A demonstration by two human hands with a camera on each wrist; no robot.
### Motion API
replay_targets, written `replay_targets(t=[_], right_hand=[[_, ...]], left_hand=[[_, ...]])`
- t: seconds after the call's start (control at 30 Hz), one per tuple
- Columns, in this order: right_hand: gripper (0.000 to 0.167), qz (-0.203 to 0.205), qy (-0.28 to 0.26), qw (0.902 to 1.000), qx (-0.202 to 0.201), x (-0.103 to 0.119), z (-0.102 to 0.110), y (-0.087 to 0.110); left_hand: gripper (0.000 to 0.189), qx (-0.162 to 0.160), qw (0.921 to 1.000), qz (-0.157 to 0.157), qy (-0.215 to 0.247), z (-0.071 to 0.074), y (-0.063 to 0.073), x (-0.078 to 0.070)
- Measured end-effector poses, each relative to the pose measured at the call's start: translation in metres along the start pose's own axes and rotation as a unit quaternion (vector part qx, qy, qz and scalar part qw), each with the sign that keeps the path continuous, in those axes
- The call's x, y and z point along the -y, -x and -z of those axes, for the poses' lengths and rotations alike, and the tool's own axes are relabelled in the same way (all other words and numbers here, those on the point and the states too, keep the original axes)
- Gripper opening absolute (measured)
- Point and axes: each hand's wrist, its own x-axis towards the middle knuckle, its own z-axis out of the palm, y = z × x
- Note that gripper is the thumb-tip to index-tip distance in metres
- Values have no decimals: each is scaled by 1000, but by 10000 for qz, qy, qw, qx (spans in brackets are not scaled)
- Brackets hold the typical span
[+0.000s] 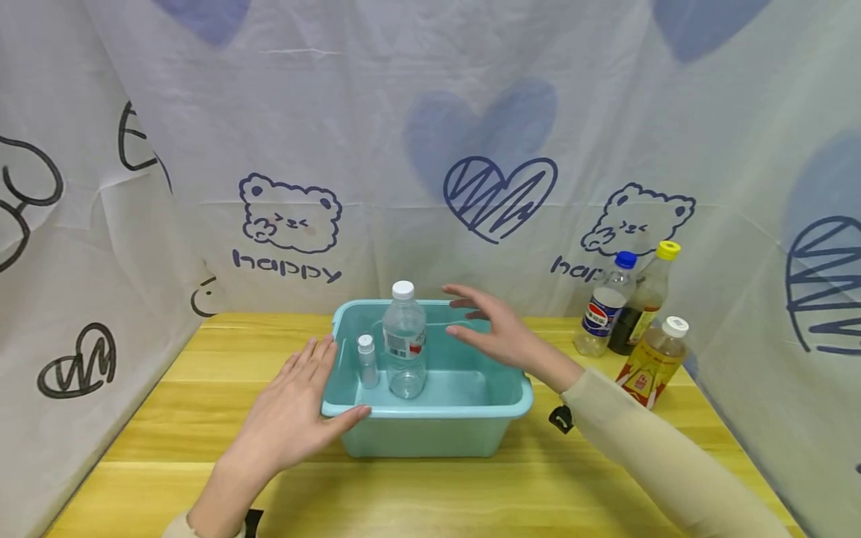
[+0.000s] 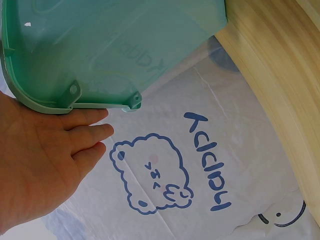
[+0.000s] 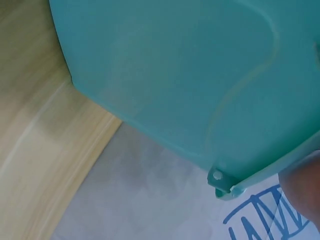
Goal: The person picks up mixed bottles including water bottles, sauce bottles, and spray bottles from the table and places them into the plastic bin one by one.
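A teal plastic bin [image 1: 430, 412] stands on the table, seen from outside in both wrist views. Inside it, upright, are a clear plastic bottle [image 1: 406, 336] with a white cap and, to its left, a small clear bottle [image 1: 367, 366], also white-capped. My left hand [image 1: 292, 411] lies flat along the bin's left end, fingers straight and thumb at the front rim; in the left wrist view its fingers [image 2: 82, 120] touch the rim. Over the bin's right side, my right hand [image 1: 494, 329] is spread with nothing in it. Only part of that hand [image 3: 302, 190] shows in the right wrist view.
Three bottles stand right of the bin: a blue-capped Pepsi bottle [image 1: 603, 306], a yellow-capped dark bottle [image 1: 642, 306] and a white-capped bottle with a yellow label [image 1: 652, 366]. A printed curtain [image 1: 397, 224] hangs behind the wooden table [image 1: 430, 497].
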Motion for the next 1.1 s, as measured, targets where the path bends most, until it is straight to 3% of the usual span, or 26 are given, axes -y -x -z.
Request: replay_targets(t=[0.37,0.53,0.77,1.1], right_hand=[[65,250,-110,9978,-599,-1,7,25],[66,289,116,9956,-883,0,9,36],[69,320,453,9893,-1347,0,10,46],[71,160,518,9798,-1923,2,16,62]], left_hand=[[107,-20,10000,1,18,-1,0,0],[107,-14,10000,-3,-5,0,0,0],[107,-22,10000,8,24,0,0,0],[108,9,10000,11,34,-2,0,1]])
